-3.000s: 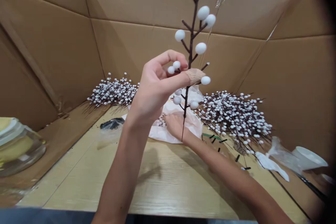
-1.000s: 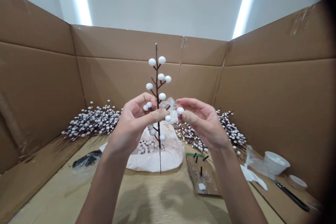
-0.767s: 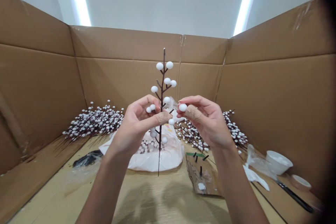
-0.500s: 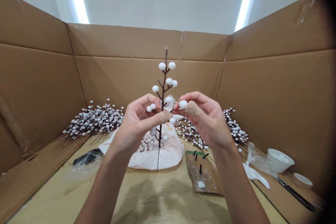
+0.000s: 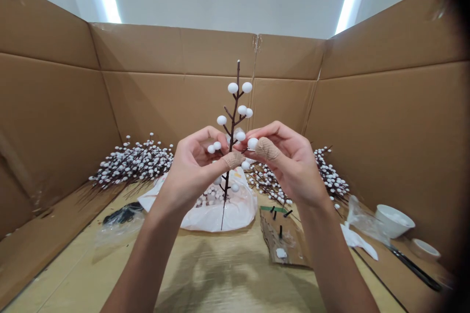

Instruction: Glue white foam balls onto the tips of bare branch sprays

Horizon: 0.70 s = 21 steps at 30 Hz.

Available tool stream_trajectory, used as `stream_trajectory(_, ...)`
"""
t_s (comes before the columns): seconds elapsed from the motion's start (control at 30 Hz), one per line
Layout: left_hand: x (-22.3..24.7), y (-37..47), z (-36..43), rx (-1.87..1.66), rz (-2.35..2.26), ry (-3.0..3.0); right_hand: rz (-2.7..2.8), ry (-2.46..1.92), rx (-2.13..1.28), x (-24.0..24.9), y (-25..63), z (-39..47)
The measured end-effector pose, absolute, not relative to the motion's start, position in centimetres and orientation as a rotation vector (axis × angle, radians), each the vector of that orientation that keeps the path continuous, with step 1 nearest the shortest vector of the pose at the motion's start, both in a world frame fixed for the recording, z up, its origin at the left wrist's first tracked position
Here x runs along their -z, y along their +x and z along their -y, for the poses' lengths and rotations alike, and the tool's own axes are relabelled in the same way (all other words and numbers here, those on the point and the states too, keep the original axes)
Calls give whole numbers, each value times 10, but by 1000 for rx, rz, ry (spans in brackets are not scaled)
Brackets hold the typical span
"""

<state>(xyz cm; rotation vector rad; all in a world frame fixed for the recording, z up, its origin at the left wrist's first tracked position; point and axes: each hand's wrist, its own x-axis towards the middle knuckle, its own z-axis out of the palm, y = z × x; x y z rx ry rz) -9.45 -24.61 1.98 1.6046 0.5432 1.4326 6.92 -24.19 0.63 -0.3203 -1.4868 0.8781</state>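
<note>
A brown artificial berry branch [image 5: 232, 127] stands nearly upright in mid-air, tilted slightly right at its top. White balls sit on several of its twigs, and a few twig ends are bare. My left hand [image 5: 200, 164] pinches the stem around its middle, with a tan covering on the thumb. Between the thumb and fingers of my right hand [image 5: 288, 161] is a white ball [image 5: 252, 144], held against a right-hand twig of the branch. Whether the twig tip is inside the ball cannot be made out. The right thumb also wears a tan covering.
A white plastic bag [image 5: 220, 217] of loose balls lies behind the branch. Finished-looking branches [image 5: 135, 161] are heaped left, others right. A cardboard piece [image 5: 282, 239] with black pegs, a white bowl [image 5: 394, 220], a tape roll [image 5: 425, 249] and a black-handled tool [image 5: 414, 269] lie right. Cardboard walls surround the table.
The branch top has tipped a little to the right. The ball in my right hand has come closer to the stem, up to the twig.
</note>
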Motion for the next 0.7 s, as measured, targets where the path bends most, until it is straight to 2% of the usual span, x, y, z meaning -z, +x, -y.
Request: stream_trajectory(0.7,-18,-91,241,-1544,-631,1622,1473,-376,-899,2,64,226)
